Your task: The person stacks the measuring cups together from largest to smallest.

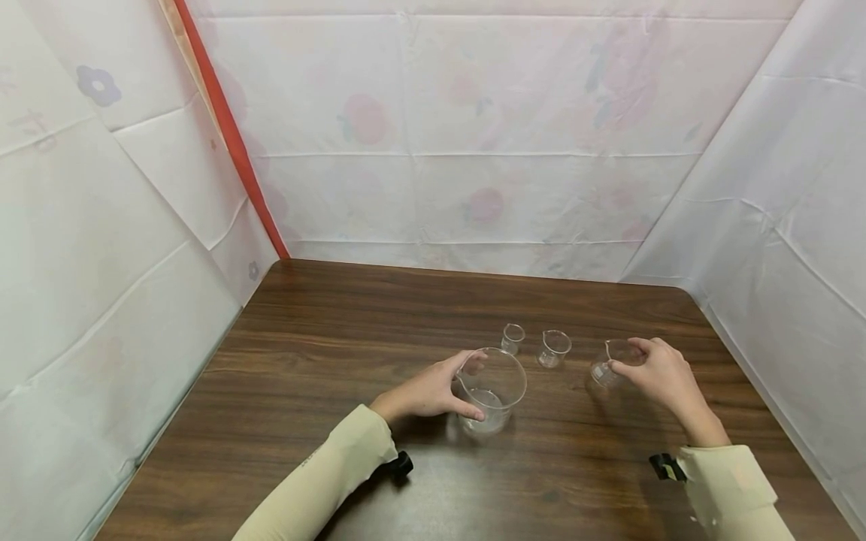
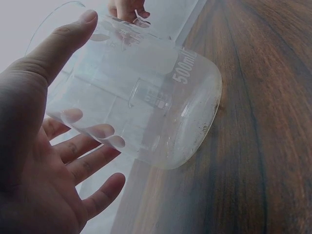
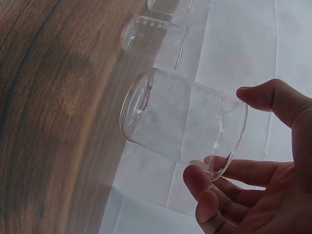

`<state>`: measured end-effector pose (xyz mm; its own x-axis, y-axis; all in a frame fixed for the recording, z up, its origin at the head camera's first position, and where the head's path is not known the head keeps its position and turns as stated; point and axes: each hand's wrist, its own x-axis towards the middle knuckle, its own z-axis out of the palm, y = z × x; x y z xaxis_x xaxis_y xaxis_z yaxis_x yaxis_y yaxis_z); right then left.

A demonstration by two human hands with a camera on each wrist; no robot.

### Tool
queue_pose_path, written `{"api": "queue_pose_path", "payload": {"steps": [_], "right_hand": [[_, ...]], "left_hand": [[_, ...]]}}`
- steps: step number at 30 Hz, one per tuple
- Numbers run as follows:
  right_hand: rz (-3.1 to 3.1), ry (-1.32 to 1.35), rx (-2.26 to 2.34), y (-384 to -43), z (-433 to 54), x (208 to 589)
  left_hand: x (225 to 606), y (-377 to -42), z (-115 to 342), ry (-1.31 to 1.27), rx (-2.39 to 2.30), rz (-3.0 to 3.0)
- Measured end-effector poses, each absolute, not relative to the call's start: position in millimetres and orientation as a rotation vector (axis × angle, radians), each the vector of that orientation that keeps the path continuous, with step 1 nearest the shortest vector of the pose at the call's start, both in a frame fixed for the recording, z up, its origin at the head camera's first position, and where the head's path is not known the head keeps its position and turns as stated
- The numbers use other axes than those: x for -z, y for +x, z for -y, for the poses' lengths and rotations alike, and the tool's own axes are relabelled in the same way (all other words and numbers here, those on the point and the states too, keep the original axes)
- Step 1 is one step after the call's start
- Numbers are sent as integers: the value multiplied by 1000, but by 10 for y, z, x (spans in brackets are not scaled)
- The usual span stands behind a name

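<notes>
A large clear glass beaker (image 1: 497,412) marked 500 mL stands at the middle front. My left hand (image 1: 433,389) grips it from the left, thumb on the near side and fingertips round the far wall. Farther right, my right hand (image 1: 661,373) pinches a smaller glass beaker (image 3: 178,117) by its rim between thumb and fingers. That beaker carries markings up to 100, and its base is close to the table; whether it touches cannot be told. Between the hands, a little farther back, sit two small beakers: the smallest one (image 1: 512,340) and a slightly bigger one (image 1: 555,350).
All of this is on a dark brown wood-grain table (image 1: 325,338). Pale printed sheets (image 1: 433,135) hang behind it and at both sides, with a red strip (image 1: 233,135) at the back left corner. Small black wrist devices (image 1: 402,466) sit at both cuffs.
</notes>
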<state>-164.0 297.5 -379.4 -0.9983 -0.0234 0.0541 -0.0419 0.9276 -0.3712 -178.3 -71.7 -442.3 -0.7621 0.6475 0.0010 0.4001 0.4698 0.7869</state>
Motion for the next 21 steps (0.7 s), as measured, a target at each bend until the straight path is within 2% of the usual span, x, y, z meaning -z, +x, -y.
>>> {"api": "queue_pose_path", "payload": {"steps": [21], "right_hand": [[3032, 59, -584, -1618, -2885, 3721]], "left_hand": [[4424, -1782, 713, 902, -1178, -2433]]}}
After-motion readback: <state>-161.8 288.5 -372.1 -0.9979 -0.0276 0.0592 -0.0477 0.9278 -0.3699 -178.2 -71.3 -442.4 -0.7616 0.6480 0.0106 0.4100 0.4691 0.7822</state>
